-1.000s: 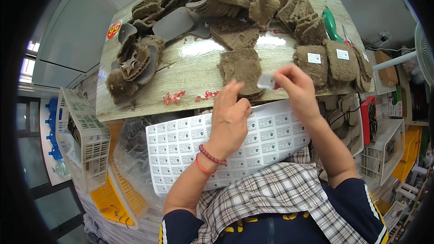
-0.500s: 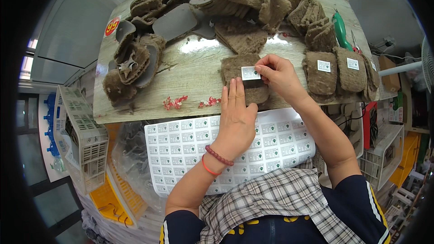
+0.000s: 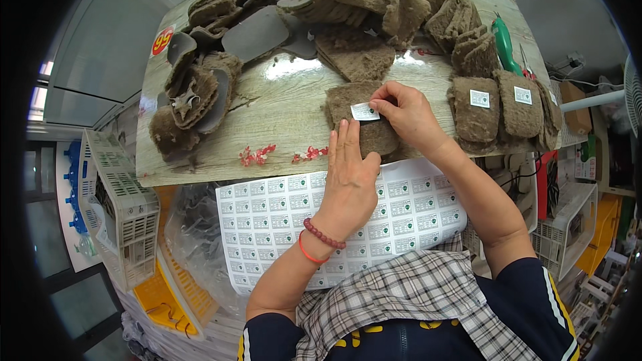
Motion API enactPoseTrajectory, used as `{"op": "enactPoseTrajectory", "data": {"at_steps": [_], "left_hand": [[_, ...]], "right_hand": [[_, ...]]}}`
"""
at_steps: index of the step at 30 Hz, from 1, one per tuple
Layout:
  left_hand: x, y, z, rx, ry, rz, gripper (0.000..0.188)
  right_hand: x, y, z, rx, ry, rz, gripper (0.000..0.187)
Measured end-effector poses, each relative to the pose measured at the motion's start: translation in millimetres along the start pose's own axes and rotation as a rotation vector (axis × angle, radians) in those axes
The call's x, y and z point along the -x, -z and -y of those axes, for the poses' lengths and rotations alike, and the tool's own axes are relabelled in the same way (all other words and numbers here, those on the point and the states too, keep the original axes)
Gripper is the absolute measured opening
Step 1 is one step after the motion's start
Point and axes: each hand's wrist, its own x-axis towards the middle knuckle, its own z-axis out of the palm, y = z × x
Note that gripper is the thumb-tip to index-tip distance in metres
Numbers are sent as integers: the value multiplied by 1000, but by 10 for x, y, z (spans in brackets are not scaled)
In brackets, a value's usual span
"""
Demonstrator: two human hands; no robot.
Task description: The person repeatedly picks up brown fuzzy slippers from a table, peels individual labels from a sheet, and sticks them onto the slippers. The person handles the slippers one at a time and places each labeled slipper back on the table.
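A brown fuzzy pad (image 3: 339,99) lies near the table's front edge, overlapping another one below it. My left hand (image 3: 349,184) rests flat, its stretched fingertips on the pad's lower part. Thumb and forefinger of my right hand (image 3: 409,117) pinch the right end of a small white label sticker (image 3: 363,112) at the pad's middle. Whether the sticker's underside touches the fibres, I cannot tell. Beneath my left wrist spreads a white sheet of printed labels (image 3: 264,210), over my lap. To the right lie labelled fuzzy pads (image 3: 473,117), each with one white sticker.
Fuzzy pads with grey backing (image 3: 257,32) are heaped along the table's back and left. A green-handled tool (image 3: 506,45) lies at the right. White plastic crates (image 3: 137,217) and a yellow basket (image 3: 167,297) stand left of the table; a fan (image 3: 632,97) is at far right.
My right hand has shifted slightly left, and the sticker in it has moved a little left and down and now sits tilted. My left hand has stayed nearly still.
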Motion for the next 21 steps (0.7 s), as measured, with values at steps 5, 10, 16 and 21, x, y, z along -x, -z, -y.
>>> {"op": "enactPoseTrajectory", "data": {"at_steps": [5, 10, 16, 21], "left_hand": [[12, 14, -16, 38, 23, -6, 2], [20, 34, -12, 83, 59, 13, 4], [-26, 75, -24, -130, -4, 63, 3], [-24, 22, -15, -131, 20, 56, 5]], "right_hand": [[24, -12, 47, 11, 8, -41, 18], [41, -15, 86, 59, 25, -62, 17], [69, -44, 116, 112, 14, -106, 16], [103, -85, 87, 222, 63, -121, 16]]}}
